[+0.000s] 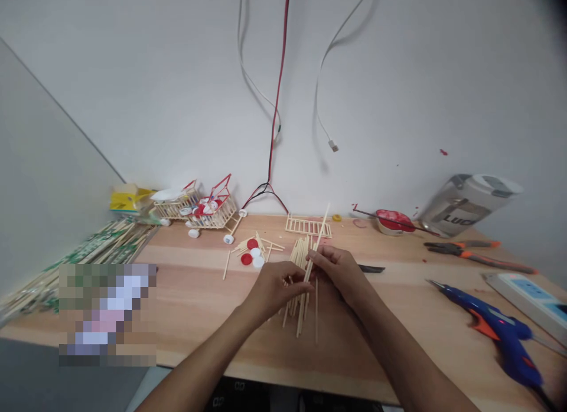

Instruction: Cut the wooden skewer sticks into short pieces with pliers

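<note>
Against a pale wall (177,93), see a wooden table (199,294), crowded along the back. At far left, find packs of sticks (101,247); at far right, a silver canister (460,214). Nearer on the right, notice a blue glue gun (482,310), tip toward the middle, red light showing. Possibly hot: could burn on a careless sweep of the right hand (339,267), now over the table's middle beside the left hand (277,285). At back left, find 2 small carts (217,214) built of sticks; beyond the glue gun, pliers (451,248).

Beneath both hands, see a loose pile of sticks (301,314), liable to roll or scatter if brushed by a wrist. Past it, near the wall, a ladder-like frame (309,225), probably brittle under a leaning forearm. Left of the pile, 2 red caps (247,259) and 2 white caps (258,262), likely to skid if nudged.

Slightest of all, a thin stick (321,228), slanting up above the pile. Pinched between right thumb and fingers; at its lower end, left fingertips close by, cannot tell whether clamped or just touching. Could snap from uneven bending.
</note>
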The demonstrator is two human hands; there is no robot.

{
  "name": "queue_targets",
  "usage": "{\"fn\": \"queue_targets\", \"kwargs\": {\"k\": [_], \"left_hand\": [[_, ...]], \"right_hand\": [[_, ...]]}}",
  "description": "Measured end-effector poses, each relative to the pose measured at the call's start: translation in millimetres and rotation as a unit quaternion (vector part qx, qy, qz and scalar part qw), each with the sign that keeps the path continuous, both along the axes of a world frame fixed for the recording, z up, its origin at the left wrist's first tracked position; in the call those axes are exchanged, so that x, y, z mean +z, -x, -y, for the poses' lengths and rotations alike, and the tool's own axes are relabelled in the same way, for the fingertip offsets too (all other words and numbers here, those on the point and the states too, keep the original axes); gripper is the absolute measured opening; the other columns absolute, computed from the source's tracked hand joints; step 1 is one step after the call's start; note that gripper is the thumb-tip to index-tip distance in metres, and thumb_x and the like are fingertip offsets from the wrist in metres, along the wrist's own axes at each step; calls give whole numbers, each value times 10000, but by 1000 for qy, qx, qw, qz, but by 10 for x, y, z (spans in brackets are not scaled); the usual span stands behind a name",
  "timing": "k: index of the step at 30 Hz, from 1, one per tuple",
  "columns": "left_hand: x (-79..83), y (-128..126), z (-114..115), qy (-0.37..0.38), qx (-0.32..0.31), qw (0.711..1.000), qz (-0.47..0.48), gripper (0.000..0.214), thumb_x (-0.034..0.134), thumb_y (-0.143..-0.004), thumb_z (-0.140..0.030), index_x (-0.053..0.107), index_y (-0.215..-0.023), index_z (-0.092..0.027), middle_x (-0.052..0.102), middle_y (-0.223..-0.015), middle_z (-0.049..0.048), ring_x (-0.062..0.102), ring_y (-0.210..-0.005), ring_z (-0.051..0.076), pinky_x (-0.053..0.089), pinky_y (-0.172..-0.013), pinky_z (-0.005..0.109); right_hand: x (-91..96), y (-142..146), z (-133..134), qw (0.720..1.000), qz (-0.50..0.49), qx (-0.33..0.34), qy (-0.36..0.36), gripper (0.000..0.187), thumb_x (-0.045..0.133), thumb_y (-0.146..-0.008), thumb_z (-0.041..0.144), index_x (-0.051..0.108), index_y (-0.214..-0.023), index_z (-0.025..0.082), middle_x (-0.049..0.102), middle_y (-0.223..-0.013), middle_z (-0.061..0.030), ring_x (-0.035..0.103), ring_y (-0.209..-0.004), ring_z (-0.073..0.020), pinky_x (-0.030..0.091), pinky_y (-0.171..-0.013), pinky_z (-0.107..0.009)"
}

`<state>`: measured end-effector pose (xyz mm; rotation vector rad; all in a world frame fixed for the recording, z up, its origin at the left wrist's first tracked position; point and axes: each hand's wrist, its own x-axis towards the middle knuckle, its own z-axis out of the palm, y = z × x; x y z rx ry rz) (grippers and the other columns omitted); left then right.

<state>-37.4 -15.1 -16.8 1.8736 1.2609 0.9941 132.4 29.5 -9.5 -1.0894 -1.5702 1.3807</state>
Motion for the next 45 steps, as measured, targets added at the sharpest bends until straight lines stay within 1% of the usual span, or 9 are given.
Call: {"fn": "queue_targets", "kwargs": {"k": [3, 6, 18, 22, 25, 28, 36, 40, 45], "left_hand": [[23, -36, -56, 143, -4, 978, 150, 297, 680, -740, -381, 617, -909, -144, 700, -808, 67, 645, -725, 165, 469, -656, 262], [33, -93, -141, 191, 27, 956, 220, 388, 688, -720, -394, 530, -969, -143, 677, -653, 40, 656, -625, 172, 490, -600, 268], [-3, -182, -163, 160, 14, 966, 203, 167, 642, -728, -288, 625, -774, -129, 688, -628, 30, 664, -588, 171, 519, -614, 274], [-4, -162, -161, 154, -10, 966, 207, 212, 638, -742, -333, 632, -694, -127, 683, -622, 39, 651, -581, 158, 503, -614, 259], [17, -128, -154, 149, -10, 966, 210, 235, 640, -744, -349, 623, -669, -126, 679, -619, 42, 645, -576, 153, 502, -611, 257], [28, -92, -158, 138, -5, 967, 213, 229, 637, -747, -335, 616, -657, -125, 675, -616, 42, 638, -567, 145, 505, -615, 258], [7, -49, -155, 123, -10, 971, 206, 191, 615, -760, -297, 611, -673, -127, 679, -624, 39, 640, -584, 141, 493, -616, 249], [-20, -14, -163, 120, 7, 973, 199, 202, 605, -768, -307, 614, -674, -128, 679, -633, 43, 643, -598, 147, 488, -617, 249], [0, -17, -163, 105, -12, 975, 194, 224, 603, -781, -336, 613, -690, -131, 684, -648, 48, 646, -617, 154, 486, -638, 262]], "right_hand": [[6, -11, -12, 1000, 2, -6, -15, 341, 589, -767, 507, 563, -663, 183, 599, -544, 21, 468, -447, -96, 337, -457, -228], [-14, -29, -39, 1000, 13, -10, -20, 361, 593, -757, 524, 545, -632, 188, 559, -520, 36, 457, -439, -98, 327, -450, -230], [-67, -9, -104, 979, 117, -49, -162, 313, 543, -806, 439, 528, -605, 200, 479, -555, 33, 443, -557, -126, 346, -542, -248], [5, -195, -114, 970, 166, -72, -163, 346, 463, -846, 466, 612, -1012, 202, 654, -959, -52, 594, -848, -191, 452, -720, -299], [-41, -486, -35, 917, 326, -49, -224, 717, 587, -732, 541, 442, -1332, 177, 448, -1376, -151, 374, -1284, -301, 335, -1003, -425], [-170, -730, 102, 856, 479, 6, -195, 1022, 670, -606, 589, 281, -1446, 158, 263, -1492, -189, 151, -1382, -382, 226, -1056, -514], [-215, -732, 141, 793, 561, 18, -236, 806, 617, -658, 313, 360, -1393, 107, 507, -1237, -211, 484, -1097, -352, 347, -919, -442], [-122, -795, 173, 816, 517, -13, -259, 664, 547, -719, 290, 426, -1354, 135, 542, -1185, -185, 515, -1059, -317, 359, -913, -417], [188, -983, 326, 936, 316, -38, -152, 545, 467, -793, 345, 484, -1320, 209, 565, -1264, -106, 494, -1156, -301, 357, -979, -427]]}}
